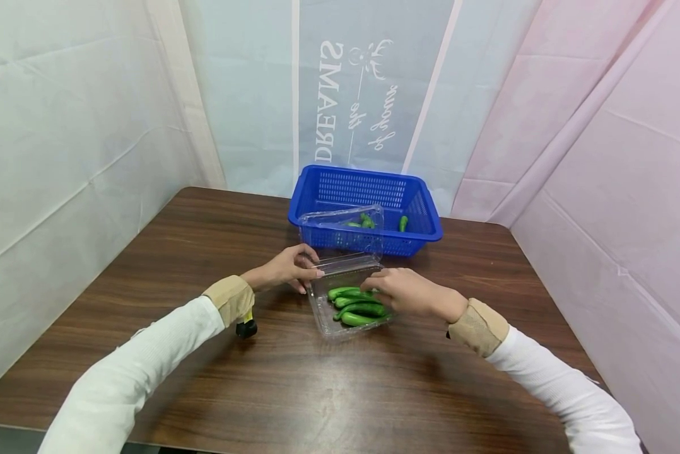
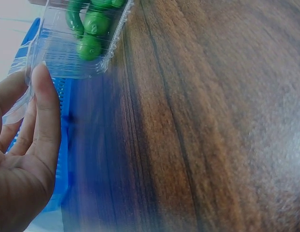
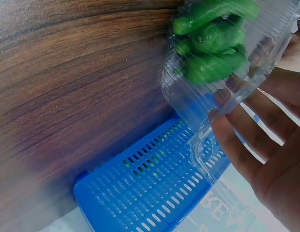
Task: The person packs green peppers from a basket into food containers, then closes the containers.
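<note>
A clear plastic clamshell box lies on the table with its lid raised toward the back. Several smooth green cucumbers lie side by side in its base. My left hand pinches the box's left edge near the hinge, thumb and forefinger on the plastic in the left wrist view. Over the right side of the box is my right hand, its fingertips down by the cucumbers. In the right wrist view its fingers reach over the rim, fairly straight, some seen through the clear wall.
A blue slotted basket stands behind the box, with a few green cucumbers inside; the raised lid overlaps its front. A small black and yellow object shows beneath the left wrist. Cloth walls enclose the brown table at the back and sides.
</note>
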{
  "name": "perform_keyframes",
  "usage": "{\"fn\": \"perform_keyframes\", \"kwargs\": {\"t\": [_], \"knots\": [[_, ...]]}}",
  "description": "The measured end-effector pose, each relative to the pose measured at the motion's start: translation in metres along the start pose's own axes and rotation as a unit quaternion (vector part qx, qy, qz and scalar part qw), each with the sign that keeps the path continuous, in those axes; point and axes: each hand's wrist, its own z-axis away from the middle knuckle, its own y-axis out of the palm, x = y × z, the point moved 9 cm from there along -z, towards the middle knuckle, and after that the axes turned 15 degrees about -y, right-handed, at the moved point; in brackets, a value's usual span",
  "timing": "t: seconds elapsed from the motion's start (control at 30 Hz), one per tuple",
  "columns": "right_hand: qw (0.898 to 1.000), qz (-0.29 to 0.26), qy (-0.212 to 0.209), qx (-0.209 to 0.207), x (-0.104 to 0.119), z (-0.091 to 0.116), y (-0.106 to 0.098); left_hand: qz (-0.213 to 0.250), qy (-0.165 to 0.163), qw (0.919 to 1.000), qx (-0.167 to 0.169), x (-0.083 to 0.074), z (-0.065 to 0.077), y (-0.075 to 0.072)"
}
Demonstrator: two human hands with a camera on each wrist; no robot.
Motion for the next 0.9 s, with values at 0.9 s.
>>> {"fn": "perform_keyframes", "kwargs": {"t": [0.9], "knots": [[0.943,0.205,0.034,-0.259,-0.008,0.018,-0.086,-0.008,-0.001,1.0000,-0.001,-0.001,0.000,0.001]]}}
